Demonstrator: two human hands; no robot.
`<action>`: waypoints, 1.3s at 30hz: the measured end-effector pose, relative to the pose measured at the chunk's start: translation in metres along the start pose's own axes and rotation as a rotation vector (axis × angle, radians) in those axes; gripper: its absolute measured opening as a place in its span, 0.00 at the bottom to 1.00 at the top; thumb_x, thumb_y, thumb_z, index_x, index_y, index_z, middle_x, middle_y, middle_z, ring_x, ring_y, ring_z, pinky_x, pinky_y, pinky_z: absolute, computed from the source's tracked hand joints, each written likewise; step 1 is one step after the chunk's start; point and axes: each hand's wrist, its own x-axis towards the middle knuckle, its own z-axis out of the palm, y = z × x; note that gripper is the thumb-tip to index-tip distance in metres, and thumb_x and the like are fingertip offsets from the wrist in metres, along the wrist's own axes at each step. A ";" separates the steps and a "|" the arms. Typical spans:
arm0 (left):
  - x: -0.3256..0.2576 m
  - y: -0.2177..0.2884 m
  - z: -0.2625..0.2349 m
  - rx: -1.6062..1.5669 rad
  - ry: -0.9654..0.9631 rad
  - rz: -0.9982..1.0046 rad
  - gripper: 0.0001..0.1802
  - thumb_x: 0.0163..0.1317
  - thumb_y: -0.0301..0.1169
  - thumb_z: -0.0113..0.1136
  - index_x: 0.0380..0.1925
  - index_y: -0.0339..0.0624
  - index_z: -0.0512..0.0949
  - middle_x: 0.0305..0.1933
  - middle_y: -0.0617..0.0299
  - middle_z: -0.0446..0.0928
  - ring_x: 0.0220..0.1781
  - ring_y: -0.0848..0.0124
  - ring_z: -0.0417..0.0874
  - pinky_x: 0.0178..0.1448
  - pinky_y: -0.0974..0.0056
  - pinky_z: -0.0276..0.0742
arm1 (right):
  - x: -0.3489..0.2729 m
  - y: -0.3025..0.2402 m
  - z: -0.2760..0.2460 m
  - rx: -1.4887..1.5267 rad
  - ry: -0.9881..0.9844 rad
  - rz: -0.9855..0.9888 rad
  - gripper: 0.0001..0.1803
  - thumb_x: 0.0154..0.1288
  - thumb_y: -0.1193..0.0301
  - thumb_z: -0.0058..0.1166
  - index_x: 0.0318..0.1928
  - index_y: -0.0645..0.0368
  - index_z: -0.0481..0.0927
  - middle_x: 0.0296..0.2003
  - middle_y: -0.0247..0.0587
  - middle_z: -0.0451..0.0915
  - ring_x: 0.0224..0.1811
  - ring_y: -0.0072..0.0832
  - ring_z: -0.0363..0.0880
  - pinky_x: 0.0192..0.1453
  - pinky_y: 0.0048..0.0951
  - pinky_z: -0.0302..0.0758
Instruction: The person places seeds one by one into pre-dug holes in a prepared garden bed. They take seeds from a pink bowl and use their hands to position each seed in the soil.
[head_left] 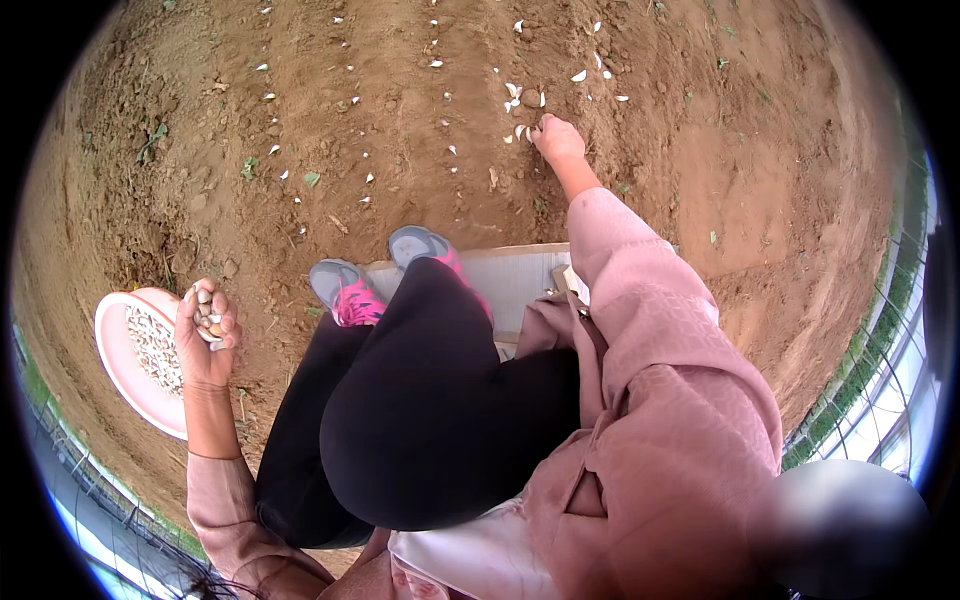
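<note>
While left fingers (229, 330) cup cloves (206, 311), right fingers (541, 128) seemingly touch another (529, 133).

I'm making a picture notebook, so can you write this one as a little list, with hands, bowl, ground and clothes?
Left hand: curled around several garlic cloves
Right hand: fingertips down by white cloves; too small to tell if it holds one
Bowl: pink bowl of many cloves, partly hidden by the left hand
Ground: brown soil, with cloves in rough rows
Clothes: pink jacket, black pants, grey-and-pink shoes
</note>
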 end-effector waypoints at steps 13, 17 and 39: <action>0.064 -0.136 0.071 -0.397 -0.104 -0.196 0.08 0.55 0.36 0.45 0.26 0.45 0.67 0.20 0.63 0.67 0.19 0.74 0.67 0.14 0.74 0.61 | -0.019 0.031 0.008 0.492 0.025 -0.180 0.09 0.45 0.68 0.51 0.27 0.59 0.75 0.26 0.47 0.75 0.31 0.41 0.73 0.37 0.33 0.69; 0.079 -0.183 0.093 -0.492 -0.187 -0.338 0.09 0.55 0.37 0.45 0.27 0.44 0.67 0.20 0.64 0.67 0.20 0.73 0.67 0.16 0.73 0.61 | -0.036 0.021 0.013 0.396 0.052 -0.240 0.07 0.46 0.69 0.48 0.27 0.58 0.74 0.26 0.49 0.74 0.33 0.42 0.73 0.37 0.36 0.68; 0.102 -0.184 0.092 -0.490 -0.047 -0.376 0.08 0.55 0.37 0.44 0.25 0.46 0.66 0.20 0.65 0.66 0.19 0.74 0.67 0.15 0.74 0.62 | 0.008 -0.019 -0.019 -0.246 -0.213 -0.133 0.16 0.52 0.58 0.42 0.34 0.55 0.73 0.34 0.46 0.75 0.39 0.39 0.72 0.41 0.36 0.69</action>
